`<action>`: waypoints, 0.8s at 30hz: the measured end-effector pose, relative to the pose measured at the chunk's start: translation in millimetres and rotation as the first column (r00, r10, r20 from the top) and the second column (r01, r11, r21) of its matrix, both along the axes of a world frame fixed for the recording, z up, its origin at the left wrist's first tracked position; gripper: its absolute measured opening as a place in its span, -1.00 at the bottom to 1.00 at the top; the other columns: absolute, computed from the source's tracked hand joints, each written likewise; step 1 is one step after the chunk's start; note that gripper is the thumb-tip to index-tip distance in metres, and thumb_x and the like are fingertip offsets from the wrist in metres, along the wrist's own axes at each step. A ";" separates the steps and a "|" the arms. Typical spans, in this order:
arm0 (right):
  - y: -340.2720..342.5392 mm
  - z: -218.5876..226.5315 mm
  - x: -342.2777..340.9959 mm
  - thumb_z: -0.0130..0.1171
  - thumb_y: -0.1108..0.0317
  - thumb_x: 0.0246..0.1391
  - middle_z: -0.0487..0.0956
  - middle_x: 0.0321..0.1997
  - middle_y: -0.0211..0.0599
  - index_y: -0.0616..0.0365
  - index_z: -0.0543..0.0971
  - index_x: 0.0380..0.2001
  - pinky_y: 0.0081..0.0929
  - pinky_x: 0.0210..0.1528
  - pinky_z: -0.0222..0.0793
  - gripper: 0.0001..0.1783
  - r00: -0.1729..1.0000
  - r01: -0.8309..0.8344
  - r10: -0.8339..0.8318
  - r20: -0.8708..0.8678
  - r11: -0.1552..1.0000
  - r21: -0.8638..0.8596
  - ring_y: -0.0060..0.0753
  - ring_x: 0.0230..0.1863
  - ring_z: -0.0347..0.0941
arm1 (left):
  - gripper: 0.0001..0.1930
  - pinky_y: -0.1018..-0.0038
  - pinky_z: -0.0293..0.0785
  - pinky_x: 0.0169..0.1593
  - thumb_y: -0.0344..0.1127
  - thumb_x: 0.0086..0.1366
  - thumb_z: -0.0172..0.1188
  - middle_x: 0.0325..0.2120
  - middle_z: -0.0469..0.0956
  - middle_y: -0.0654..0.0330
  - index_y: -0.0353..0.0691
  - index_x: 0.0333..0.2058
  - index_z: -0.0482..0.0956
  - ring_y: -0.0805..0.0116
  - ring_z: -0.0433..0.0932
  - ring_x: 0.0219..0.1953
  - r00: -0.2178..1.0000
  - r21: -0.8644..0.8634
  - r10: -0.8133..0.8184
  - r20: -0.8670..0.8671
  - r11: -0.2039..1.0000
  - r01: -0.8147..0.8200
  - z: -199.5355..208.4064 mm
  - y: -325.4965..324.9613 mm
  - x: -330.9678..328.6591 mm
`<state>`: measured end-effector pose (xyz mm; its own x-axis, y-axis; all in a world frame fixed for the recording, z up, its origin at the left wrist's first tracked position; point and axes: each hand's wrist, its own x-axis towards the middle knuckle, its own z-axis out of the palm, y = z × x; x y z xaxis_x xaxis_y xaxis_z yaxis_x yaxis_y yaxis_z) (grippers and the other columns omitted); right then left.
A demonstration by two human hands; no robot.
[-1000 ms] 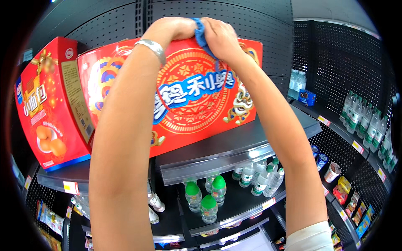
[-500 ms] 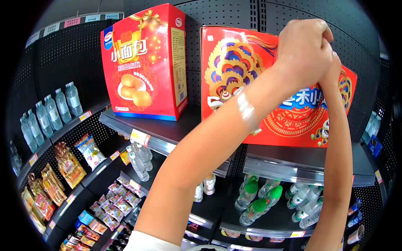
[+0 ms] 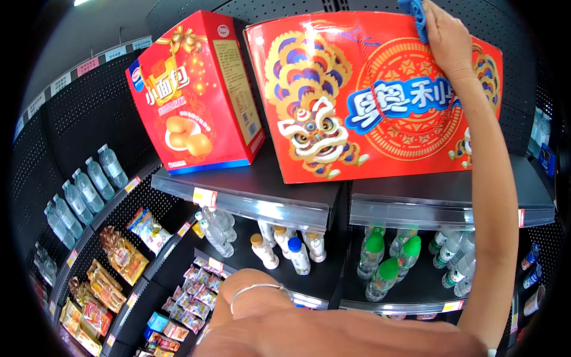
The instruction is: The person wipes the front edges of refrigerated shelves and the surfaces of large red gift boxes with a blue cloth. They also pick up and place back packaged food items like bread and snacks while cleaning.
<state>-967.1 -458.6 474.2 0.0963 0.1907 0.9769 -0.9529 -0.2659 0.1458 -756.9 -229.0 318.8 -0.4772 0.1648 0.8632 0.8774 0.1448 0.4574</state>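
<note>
At the top edge of a large red gift box (image 3: 309, 53) with lion-dance artwork, my right hand (image 3: 449, 41) grips a bunched blue cloth (image 3: 416, 19). Its forearm crosses the box's right part. My left hand (image 3: 229, 300) is low and close in the picture, bent at the wrist behind a silver bracelet; its fingers are hidden, so I cannot tell what they do. Beside the large box stands a tall red bread carton (image 3: 190, 113) with a blue bottom band.
Both boxes stand on a black shelf (image 3: 285, 172) with a clear front strip (image 3: 410, 211). Below are green-capped bottles (image 3: 386, 271) and white bottles (image 3: 299, 256). Curved shelves on the left carry water bottles (image 3: 89, 190) and bagged snacks (image 3: 122, 253).
My left hand has dropped from the box's top down to the lower middle, away from my right hand. The blue cloth now shows in my right hand. The view has shifted.
</note>
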 end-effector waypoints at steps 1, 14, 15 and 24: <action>14.9 0.0 5.6 -0.05 0.29 0.28 0.54 -0.40 0.03 0.12 0.48 -0.45 0.01 -0.29 0.37 -0.75 0.999 -0.032 0.032 0.006 0.999 0.000 0.18 -0.31 0.50 | -0.86 0.39 0.52 -0.21 -0.51 0.21 0.01 -0.42 0.63 0.05 -0.34 -0.36 0.58 0.26 0.63 -0.35 1.000 0.004 -0.026 0.001 1.000 0.026 -1.0 1.3 -3.8; 15.3 0.1 11.3 -0.14 0.20 0.33 0.52 -0.45 0.10 0.17 0.44 -0.46 0.07 -0.29 0.33 -0.66 0.995 -0.095 0.095 -0.009 0.994 -0.055 0.26 -0.31 0.47 | -0.85 0.35 0.51 -0.18 -0.45 0.25 0.01 -0.38 0.62 0.02 -0.33 -0.32 0.57 0.20 0.62 -0.31 0.996 0.036 -0.085 0.013 0.996 0.085 -9.0 -0.9 14.9; 15.9 -1.0 10.0 -0.13 0.20 0.33 0.52 -0.45 0.10 0.17 0.45 -0.46 0.07 -0.29 0.33 -0.66 0.994 -0.114 0.113 -0.008 0.992 -0.060 0.26 -0.31 0.47 | -0.84 0.35 0.51 -0.18 -0.45 0.25 0.01 -0.38 0.62 0.02 -0.33 -0.32 0.57 0.20 0.62 -0.31 0.996 0.043 -0.087 0.016 0.995 0.086 -8.3 -3.2 17.8; 14.8 -0.1 7.8 -0.12 0.20 0.33 0.52 -0.46 0.09 0.15 0.44 -0.47 0.07 -0.32 0.33 -0.66 0.995 -0.103 0.103 -0.013 0.993 -0.061 0.26 -0.34 0.47 | -0.83 0.32 0.50 -0.15 -0.41 0.27 0.01 -0.35 0.61 0.00 -0.32 -0.29 0.56 0.16 0.61 -0.28 0.996 0.040 -0.082 0.028 0.996 0.080 -10.9 -1.8 22.4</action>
